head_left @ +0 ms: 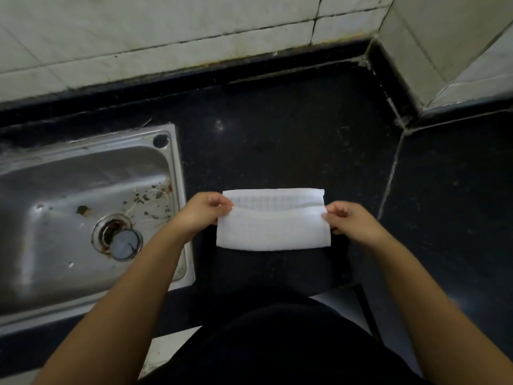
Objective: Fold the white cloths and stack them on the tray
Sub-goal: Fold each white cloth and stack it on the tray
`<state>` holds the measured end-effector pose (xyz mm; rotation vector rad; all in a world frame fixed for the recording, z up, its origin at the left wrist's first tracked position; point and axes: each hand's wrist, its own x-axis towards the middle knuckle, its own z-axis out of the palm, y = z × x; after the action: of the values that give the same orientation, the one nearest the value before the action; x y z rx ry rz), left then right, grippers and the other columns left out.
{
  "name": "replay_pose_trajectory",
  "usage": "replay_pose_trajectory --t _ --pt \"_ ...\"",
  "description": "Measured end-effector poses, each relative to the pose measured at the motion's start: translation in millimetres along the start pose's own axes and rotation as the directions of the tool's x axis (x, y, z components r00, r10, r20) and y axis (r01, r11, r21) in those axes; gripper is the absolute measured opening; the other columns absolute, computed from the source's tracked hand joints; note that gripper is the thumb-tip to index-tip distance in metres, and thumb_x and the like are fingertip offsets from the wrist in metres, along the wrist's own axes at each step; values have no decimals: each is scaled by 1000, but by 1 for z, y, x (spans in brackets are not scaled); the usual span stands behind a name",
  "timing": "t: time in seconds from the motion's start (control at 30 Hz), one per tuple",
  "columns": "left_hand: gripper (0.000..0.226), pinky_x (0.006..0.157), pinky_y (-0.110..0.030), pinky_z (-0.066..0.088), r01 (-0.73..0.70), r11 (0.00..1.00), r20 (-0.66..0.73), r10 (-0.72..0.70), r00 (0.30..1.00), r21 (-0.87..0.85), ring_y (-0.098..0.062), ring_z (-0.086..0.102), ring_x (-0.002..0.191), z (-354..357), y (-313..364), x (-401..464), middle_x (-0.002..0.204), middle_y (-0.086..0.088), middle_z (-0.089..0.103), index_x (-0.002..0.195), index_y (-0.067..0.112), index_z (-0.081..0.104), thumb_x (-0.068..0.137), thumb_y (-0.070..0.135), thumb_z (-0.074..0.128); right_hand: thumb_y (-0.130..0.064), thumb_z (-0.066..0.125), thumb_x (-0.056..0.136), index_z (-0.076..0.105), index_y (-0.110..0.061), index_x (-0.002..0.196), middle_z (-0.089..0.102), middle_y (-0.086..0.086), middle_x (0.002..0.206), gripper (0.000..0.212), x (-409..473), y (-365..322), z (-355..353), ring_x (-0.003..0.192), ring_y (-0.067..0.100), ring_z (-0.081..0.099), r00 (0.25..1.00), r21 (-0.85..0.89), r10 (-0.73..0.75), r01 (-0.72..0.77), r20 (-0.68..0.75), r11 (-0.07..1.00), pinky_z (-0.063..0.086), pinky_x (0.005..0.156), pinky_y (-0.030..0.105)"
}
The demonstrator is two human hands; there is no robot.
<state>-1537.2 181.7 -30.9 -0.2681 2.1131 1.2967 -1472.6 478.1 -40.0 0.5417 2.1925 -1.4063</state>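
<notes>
White and half-folded, the cloth (273, 222) hangs taut just right of the steel sink (83, 207), our left hand (206, 211) and right hand (351, 220) each pinching an end in closed fingers, probably to align the edges.

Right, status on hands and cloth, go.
Left hand and right hand pinching white cloth ends. Cloth half-folded over dark counter. No tray in view. Nothing obstructing.

I see a white cloth (273, 227) with a faint grid pattern at centre, a black countertop (291, 140), a silvery grey sink (175, 173) at left, and off-white tiles (166, 31) above.
</notes>
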Motion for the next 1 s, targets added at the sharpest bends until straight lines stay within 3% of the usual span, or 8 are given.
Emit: replay_pose_trajectory --t 0.1,0.2,0.43,0.5,0.6,0.7,0.83,1.0 --pt "10 73 -27 46 -80 985 -189 109 976 152 -16 57 81 4 6 23 84 -1 62 85 17 66 91 14 59 -19 57 91 64 -12 86 63 7 85 11 23 -10 -2 81 19 58 983 -108 5 -25 -182 994 48 75 33" --pt "11 64 -24 39 -68 949 -271 155 950 307 -16 55 83 14 7 41 90 -3 61 88 16 64 93 16 54 -19 54 92 60 -16 87 57 0 78 8 35 -18 2 75 16 52 966 -210 5 -61 -257 976 40 61 26" --pt "19 87 -38 41 -60 745 -339 372 864 664 -29 49 106 26 -9 42 111 -11 54 107 10 61 91 12 51 -23 53 92 55 -13 105 56 8 106 17 39 -11 20 88 23 55 922 -436 -94 -85 -374 896 41 67 32" --pt "28 90 -38 37 -139 629 -252 491 834 765 -29 47 110 36 1 36 118 -11 52 118 12 56 91 13 52 -23 55 91 51 -14 118 52 9 118 29 39 -10 18 105 25 52 920 -476 -144 -51 -365 878 44 76 35" --pt "29 92 -32 34 -438 528 98 551 829 727 -24 46 114 76 27 21 124 -7 51 123 14 52 95 22 48 -28 53 93 47 -18 132 47 8 129 41 44 -17 12 121 26 43 947 -524 -201 41 -251 851 44 96 41" --pt "37 88 -37 38 -625 334 435 491 755 706 -26 48 113 135 37 6 125 -10 50 126 11 47 96 34 46 -30 53 93 57 -19 118 47 8 125 28 50 -25 6 120 26 42 971 -644 -185 46 -150 763 40 98 41" --pt "54 85 -37 39 -553 179 435 443 784 814 -27 46 114 169 31 8 128 -12 46 131 8 40 93 44 48 -24 55 92 59 -16 103 48 8 120 15 47 -28 1 117 27 43 980 -693 -144 10 -136 721 41 97 41" --pt "32 81 -36 38 -604 46 509 489 708 796 -27 51 107 160 33 5 122 -11 53 124 7 49 97 21 40 -18 57 88 51 -17 91 58 4 87 6 36 -26 -6 85 22 60 995 -499 -28 -23 -93 866 49 72 34"
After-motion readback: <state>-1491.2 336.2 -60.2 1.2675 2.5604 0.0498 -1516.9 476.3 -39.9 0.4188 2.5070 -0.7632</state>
